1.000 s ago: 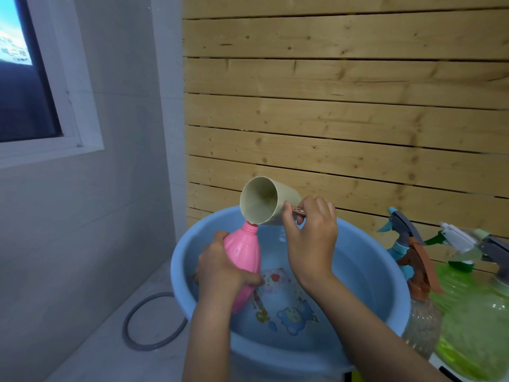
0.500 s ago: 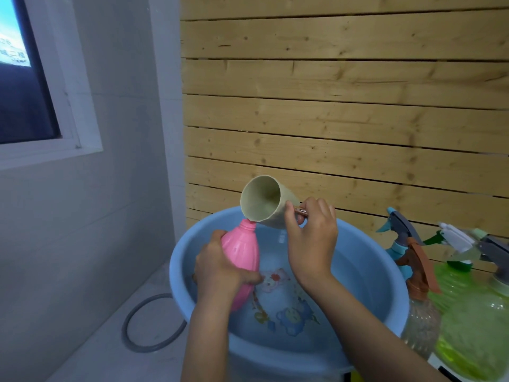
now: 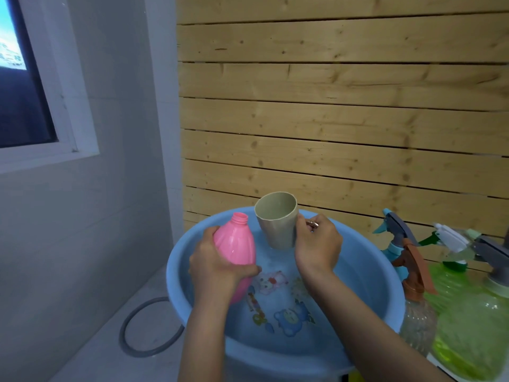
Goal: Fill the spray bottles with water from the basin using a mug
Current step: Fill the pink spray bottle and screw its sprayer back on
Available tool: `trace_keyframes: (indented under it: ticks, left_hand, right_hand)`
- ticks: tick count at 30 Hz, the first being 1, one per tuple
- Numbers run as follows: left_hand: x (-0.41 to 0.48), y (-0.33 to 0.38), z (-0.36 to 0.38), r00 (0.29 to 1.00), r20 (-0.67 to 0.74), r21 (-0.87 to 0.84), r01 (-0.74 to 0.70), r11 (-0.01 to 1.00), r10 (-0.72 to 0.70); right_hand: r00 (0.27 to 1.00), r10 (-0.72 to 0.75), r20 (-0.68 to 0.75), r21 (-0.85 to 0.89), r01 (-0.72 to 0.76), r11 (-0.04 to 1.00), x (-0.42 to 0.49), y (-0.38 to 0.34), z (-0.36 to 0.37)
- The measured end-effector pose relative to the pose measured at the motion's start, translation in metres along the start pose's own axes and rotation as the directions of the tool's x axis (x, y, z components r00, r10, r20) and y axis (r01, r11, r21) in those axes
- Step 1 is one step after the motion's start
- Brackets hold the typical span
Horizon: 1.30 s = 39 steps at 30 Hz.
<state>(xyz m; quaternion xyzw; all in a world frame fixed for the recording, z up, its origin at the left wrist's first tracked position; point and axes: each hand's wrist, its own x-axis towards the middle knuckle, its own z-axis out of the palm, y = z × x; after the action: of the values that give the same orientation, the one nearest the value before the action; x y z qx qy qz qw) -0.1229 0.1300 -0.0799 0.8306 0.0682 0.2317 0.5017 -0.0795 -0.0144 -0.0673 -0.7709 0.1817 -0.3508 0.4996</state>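
Left hand (image 3: 217, 266) grips pink bottle (image 3: 235, 244) round its body. Cap off, neck tilted up, held over the blue basin (image 3: 380, 277). Right hand (image 3: 316, 249) grasps mug (image 3: 276, 221) by the handle. Mug nearly upright, just right of the bottle neck, above the water. Right of basin: clear spray bottle (image 3: 418, 321) with brown trigger, green spray bottle (image 3: 468, 326) beside it. Grey hose (image 3: 129, 340) looped on floor, left.
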Motion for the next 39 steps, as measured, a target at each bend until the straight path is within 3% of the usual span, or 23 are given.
trace_keyframes:
  ticks: [7,14,21,39]
  left_hand:
    - [0.001,-0.001,0.001,0.999,0.052,0.063,0.0,0.998,-0.003]
    - [-0.001,-0.002,0.0,0.996,0.085,0.081,-0.007,0.997,0.0]
    - [-0.001,-0.001,-0.001,0.995,0.099,0.103,0.0,0.995,-0.01]
    - [0.0,-0.002,0.0,0.995,0.101,0.102,0.0,0.995,-0.011]
  right_hand:
    - [1.0,-0.006,-0.02,0.042,0.007,0.999,0.0,-0.003,-0.001]
    - [0.936,-0.332,-0.117,0.053,0.34,0.939,-0.006,-0.008,0.0]
    - [0.845,-0.513,-0.15,0.047,0.524,0.85,-0.009,-0.008,0.0]
    - [0.761,-0.63,-0.156,0.008,0.639,0.769,-0.012,-0.01,-0.002]
